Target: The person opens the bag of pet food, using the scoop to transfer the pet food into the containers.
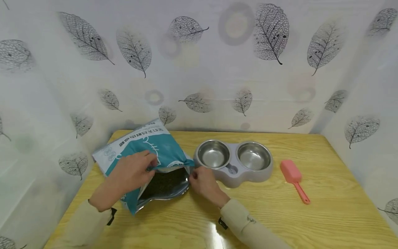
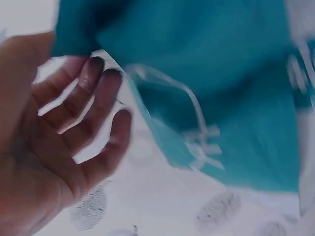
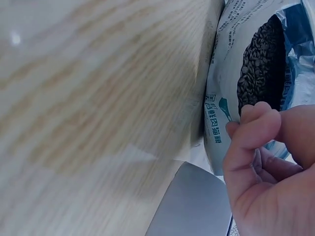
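A teal and white pet food bag (image 1: pixel 168 147) lies at the left of the table, its mouth gaping toward me and its lining silvery. Dark kibble (image 3: pixel 263 64) shows inside it. My left hand (image 1: pixel 129 174) pinches the upper lip of the mouth between thumb and index finger; in the left wrist view its other fingers (image 2: pixel 110 93) are loosely spread beside the teal film. At the right corner of the mouth, my right hand (image 1: pixel 206 185) pinches the bag's edge with curled fingers, close to the double bowl.
Right of the bag stands a grey double feeding bowl (image 1: pixel 247 176) with two steel dishes. A pink scoop (image 1: pixel 291 171) lies farther right, handle toward me. The wooden table (image 1: pixel 329 207) meets a leaf-printed curtain (image 1: pixel 214 76) at its back and sides.
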A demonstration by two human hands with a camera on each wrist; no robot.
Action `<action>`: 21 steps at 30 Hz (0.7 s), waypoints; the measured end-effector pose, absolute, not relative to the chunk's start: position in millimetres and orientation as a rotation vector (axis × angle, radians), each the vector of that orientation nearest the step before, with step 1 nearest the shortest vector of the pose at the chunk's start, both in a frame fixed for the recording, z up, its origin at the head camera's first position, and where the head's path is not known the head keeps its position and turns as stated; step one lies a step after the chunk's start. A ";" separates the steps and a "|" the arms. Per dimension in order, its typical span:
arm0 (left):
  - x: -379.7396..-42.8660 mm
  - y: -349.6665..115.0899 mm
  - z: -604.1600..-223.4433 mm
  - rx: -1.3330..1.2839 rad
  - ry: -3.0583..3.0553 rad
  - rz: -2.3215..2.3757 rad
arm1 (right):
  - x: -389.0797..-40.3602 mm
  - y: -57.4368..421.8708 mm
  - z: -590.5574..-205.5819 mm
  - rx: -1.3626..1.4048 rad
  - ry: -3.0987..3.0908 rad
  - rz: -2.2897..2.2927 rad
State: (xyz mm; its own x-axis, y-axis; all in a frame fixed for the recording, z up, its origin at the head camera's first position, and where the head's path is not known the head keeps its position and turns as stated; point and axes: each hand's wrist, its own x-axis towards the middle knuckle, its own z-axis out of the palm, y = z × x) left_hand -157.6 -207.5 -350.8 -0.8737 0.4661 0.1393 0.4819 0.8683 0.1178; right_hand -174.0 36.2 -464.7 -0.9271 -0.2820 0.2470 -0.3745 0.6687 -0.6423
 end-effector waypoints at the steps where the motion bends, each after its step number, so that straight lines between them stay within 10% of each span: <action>1: -162.7 -212.2 -349.8 -0.744 -2.922 -0.187 | -174.2 35.3 -463.8 0.537 -2.771 1.101; 21: -234.3 -275.5 -384.3 -0.340 -3.236 -0.458 | -161.3 49.5 -455.6 0.612 -2.803 1.167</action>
State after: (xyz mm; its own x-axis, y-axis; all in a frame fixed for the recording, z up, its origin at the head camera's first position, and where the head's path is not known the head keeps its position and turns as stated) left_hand -234.3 -275.5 -384.3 -0.9683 0.2230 -0.1129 0.1829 0.9400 0.2882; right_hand -161.3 49.5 -455.6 -0.9210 -0.3406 0.1889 -0.3740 0.6384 -0.6727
